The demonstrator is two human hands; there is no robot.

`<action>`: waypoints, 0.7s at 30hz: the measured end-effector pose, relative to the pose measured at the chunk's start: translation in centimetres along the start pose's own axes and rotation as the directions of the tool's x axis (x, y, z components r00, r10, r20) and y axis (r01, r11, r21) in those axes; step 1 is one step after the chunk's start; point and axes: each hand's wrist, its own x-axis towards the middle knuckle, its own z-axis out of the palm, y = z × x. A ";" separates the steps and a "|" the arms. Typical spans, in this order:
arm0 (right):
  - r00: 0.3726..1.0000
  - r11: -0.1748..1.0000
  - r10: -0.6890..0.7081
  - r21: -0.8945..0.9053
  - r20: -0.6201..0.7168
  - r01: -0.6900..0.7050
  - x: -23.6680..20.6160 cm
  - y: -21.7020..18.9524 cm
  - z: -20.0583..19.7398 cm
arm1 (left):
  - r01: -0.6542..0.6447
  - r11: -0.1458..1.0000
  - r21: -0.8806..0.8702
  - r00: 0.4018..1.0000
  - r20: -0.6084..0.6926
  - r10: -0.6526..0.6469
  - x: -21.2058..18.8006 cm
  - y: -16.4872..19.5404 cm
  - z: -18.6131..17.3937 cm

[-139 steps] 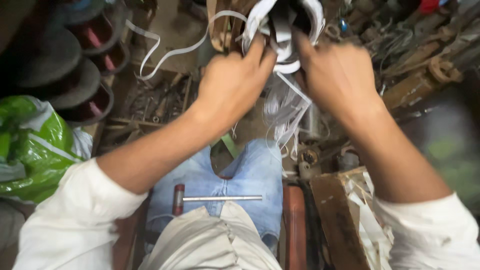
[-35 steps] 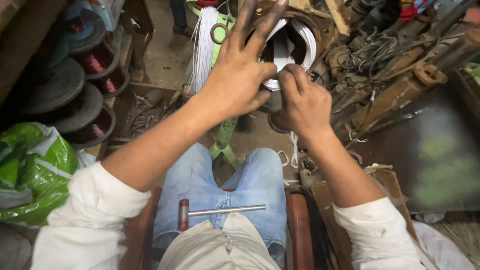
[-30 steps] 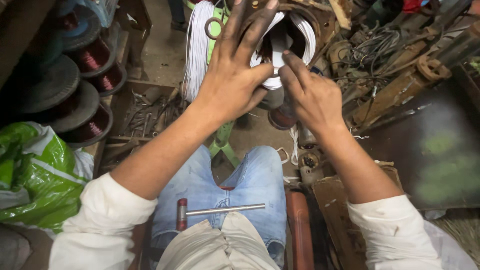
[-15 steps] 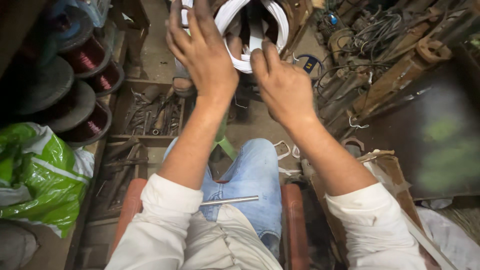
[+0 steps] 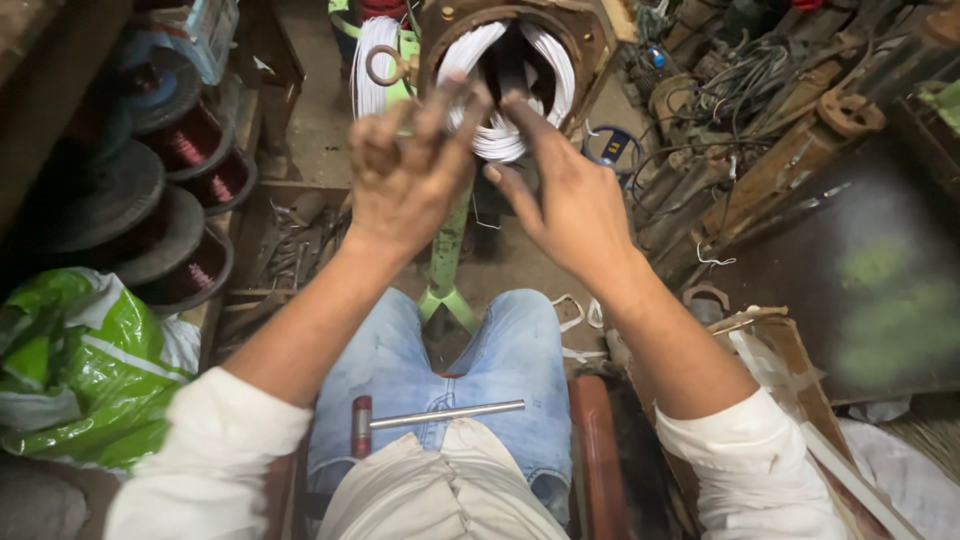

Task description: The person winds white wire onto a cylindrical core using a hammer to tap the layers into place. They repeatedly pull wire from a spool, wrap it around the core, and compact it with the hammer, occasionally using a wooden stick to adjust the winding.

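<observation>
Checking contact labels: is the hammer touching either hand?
Apart. The head view shows the hammer lying across the lap, while the left hand and right hand are raised well ahead at the white winding.

The light was soft and even, falling from above and somewhat ahead of the person, so the backs of the left hand [image 5: 405, 185] and the right hand [image 5: 570, 205] were well lit and cast only faint shadows. The white winding [image 5: 510, 95] just beyond the fingertips was the brightest patch, close to washed out. To the left of the left hand the wire spools [image 5: 190, 150] sank into dimness, and far to the right of the right hand a dark metal sheet [image 5: 870, 290] showed blurred greenish reflections. The fingertips were slightly smeared by motion. Straight edges bowed toward the frame corners, as with a wide lens.
</observation>
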 end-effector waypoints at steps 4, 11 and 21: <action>0.996 0.997 -0.025 -0.067 0.087 0.031 1.7 0.0 0.2 | -0.013 0.937 -0.350 0.948 0.292 0.122 1.2 -0.9 -1.7; 0.979 0.963 -0.045 -0.253 0.199 0.096 2.6 0.8 0.6 | -0.210 0.899 -0.384 0.880 0.326 0.345 4.0 -3.0 -1.7; 0.983 0.848 0.067 -0.530 0.168 0.033 2.6 1.2 4.0 | -0.191 0.939 0.287 0.935 0.346 0.085 1.0 1.1 3.4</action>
